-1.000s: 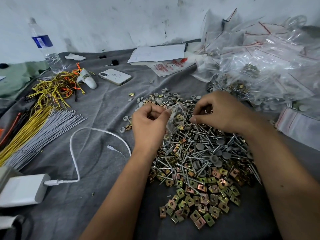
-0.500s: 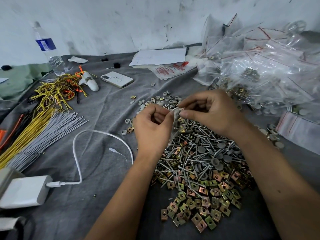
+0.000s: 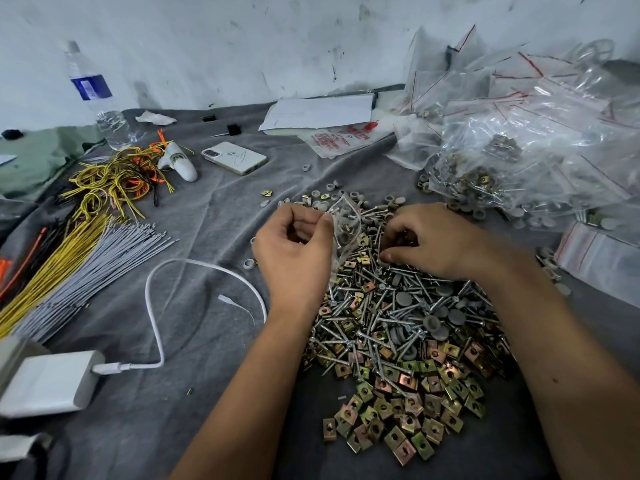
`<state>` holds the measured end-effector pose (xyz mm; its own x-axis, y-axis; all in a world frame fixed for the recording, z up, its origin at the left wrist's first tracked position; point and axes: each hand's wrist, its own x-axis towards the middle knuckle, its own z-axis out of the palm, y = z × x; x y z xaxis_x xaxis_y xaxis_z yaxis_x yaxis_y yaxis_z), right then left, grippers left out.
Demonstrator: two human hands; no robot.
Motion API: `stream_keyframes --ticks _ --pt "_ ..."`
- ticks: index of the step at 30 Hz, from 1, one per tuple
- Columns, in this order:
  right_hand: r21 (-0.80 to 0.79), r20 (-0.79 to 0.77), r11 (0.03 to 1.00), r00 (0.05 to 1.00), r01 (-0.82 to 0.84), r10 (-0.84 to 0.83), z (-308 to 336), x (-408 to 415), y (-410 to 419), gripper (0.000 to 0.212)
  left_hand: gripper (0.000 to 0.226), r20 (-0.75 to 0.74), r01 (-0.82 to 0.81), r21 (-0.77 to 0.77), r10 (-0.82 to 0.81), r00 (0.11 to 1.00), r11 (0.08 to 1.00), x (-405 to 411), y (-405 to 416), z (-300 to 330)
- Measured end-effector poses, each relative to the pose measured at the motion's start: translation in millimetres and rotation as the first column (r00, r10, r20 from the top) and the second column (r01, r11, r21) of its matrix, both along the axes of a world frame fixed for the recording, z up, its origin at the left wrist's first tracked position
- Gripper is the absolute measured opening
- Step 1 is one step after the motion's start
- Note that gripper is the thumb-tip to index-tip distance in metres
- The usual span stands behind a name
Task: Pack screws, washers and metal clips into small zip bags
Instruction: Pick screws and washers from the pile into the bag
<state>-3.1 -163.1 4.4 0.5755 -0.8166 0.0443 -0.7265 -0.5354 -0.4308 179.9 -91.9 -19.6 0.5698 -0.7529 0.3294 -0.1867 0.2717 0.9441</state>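
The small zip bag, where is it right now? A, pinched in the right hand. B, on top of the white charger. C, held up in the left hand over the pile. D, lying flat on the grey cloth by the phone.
C: the small zip bag hangs from the left hand in a finger grip, while the right hand reaches into the pile of screws.

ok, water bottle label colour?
Blue, on the water bottle at far left in the head view.

- What the right hand (image 3: 433, 242) grips in the screws (image 3: 398, 306) is hidden by its curled fingers.
- The white charger (image 3: 48, 382) is cut off at the left edge.
- Print on the water bottle (image 3: 93, 95) label is too small to be read.
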Motion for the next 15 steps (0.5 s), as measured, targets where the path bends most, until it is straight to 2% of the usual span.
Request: stream_keyframes --ticks 2,4,7,9,15 --pt "-0.023 0.034 1.000 0.999 -0.004 0.005 -1.0 0.1 1.1 0.020 0.020 -0.004 -0.003 0.018 0.003 1.000 1.000 0.1 -0.8 -0.3" --pt "-0.049 0.181 0.998 0.983 0.040 -0.030 -1.7 0.3 2.3 0.011 0.020 0.006 0.001 0.048 -0.001 1.000 0.999 0.8 -2.2 -2.2" --pt "0.013 0.518 0.992 0.847 0.127 -0.116 2.8 0.7 4.6 0.004 0.015 0.011 0.044 0.101 -0.045 0.999 0.994 1.1 -1.3 -4.4" --pt "0.044 0.640 0.992 0.759 0.118 -0.119 5.6 3.1 6.1 0.004 0.014 0.005 0.058 0.122 -0.059 0.998 0.991 1.2 -0.5 -4.8" --pt "0.061 0.664 0.995 0.741 0.083 -0.102 0.1 11.7 9.2 0.007 0.015 0.006 0.059 0.139 -0.060 0.998 0.989 1.5 -0.9 -4.5"
